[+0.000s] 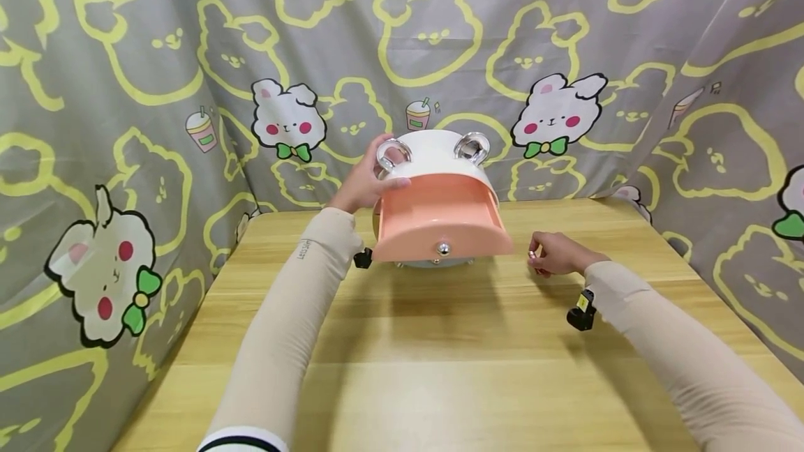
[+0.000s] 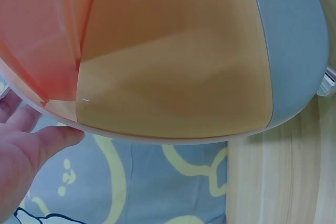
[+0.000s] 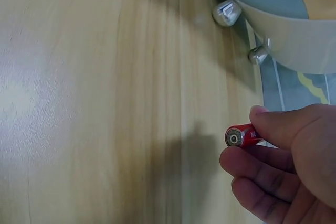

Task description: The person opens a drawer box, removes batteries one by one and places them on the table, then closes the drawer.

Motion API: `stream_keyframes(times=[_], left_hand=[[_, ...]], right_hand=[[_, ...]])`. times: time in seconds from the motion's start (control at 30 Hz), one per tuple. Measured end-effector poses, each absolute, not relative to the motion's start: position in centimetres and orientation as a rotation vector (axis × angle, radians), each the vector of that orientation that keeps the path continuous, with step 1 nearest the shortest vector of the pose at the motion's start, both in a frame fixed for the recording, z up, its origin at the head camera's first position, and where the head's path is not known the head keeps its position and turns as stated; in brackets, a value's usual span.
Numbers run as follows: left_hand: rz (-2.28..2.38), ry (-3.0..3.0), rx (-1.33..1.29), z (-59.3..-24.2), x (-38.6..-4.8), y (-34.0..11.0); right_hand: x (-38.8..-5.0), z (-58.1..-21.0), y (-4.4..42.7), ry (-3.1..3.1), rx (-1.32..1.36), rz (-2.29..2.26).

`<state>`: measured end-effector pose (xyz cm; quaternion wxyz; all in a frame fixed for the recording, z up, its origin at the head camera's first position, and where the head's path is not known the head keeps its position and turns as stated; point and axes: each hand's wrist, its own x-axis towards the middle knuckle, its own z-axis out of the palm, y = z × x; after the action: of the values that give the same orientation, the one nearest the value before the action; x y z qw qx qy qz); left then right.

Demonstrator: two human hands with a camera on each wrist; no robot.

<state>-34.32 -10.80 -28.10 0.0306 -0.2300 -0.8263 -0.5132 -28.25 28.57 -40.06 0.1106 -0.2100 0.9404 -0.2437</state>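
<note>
1. One left hand [image 1: 367,183] in a beige sleeve [image 1: 314,284] holds the upper left side of a white cabinet [image 1: 432,148], its grip pinching the shell beside the left silver ring [image 1: 405,151].
2. The cabinet is on the wooden table [image 1: 440,382], toward the far edge, in front of a grey patterned curtain [image 1: 339,33].
3. Its coral drawer [image 1: 411,236] is pulled out, with a round silver knob [image 1: 443,249] on the front; below it are an orange-tan panel [image 2: 178,72] and a blue-grey panel [image 2: 294,51].
4. A red battery [image 3: 247,135] is held to the right of the drawer, apart from it — one end faces the right wrist camera.
5. The right hand [image 1: 562,253] pinches that battery between thumb and index finger — the other fingers are bent below.
</note>
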Motion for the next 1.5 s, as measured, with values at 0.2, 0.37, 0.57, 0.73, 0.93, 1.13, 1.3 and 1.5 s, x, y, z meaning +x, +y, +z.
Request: stream_keyframes(times=[0.2, 0.37, 0.57, 0.73, 0.93, 1.13, 1.3, 1.5], left_hand=[[-1.642, -2.532, -0.744, -28.2, -34.5, -10.4], [-1.658, -2.527, -0.756, -28.5, -34.5, -10.2], [-1.606, -2.557, -0.737, -28.9, -34.3, -10.3], [-1.632, -2.559, -0.766, -29.1, -34.4, -10.3], [-1.631, -2.587, -0.759, -27.2, -32.5, -10.1], [-1.584, -2.575, -0.732, -28.5, -34.3, -10.9], [-1.534, -2.577, -0.715, -28.1, -34.5, -11.1], [-1.511, -2.586, -0.708, -28.0, -34.7, -11.1]], right_hand=[[-27.9, -40.7, 29.4, 2.764, -0.596, -0.677], [-27.7, -41.4, 29.8, 2.748, -0.584, -0.681], [-27.5, -42.5, 30.0, 2.733, -0.569, -0.705], [-27.3, -43.2, 30.0, 2.718, -0.541, -0.710], [-27.2, -43.4, 29.7, 2.694, -0.521, -0.723], [-27.6, -43.4, 29.2, 2.678, -0.524, -0.708], [-28.0, -42.8, 29.1, 2.691, -0.533, -0.678], [-28.1, -42.4, 29.2, 2.683, -0.527, -0.658]])
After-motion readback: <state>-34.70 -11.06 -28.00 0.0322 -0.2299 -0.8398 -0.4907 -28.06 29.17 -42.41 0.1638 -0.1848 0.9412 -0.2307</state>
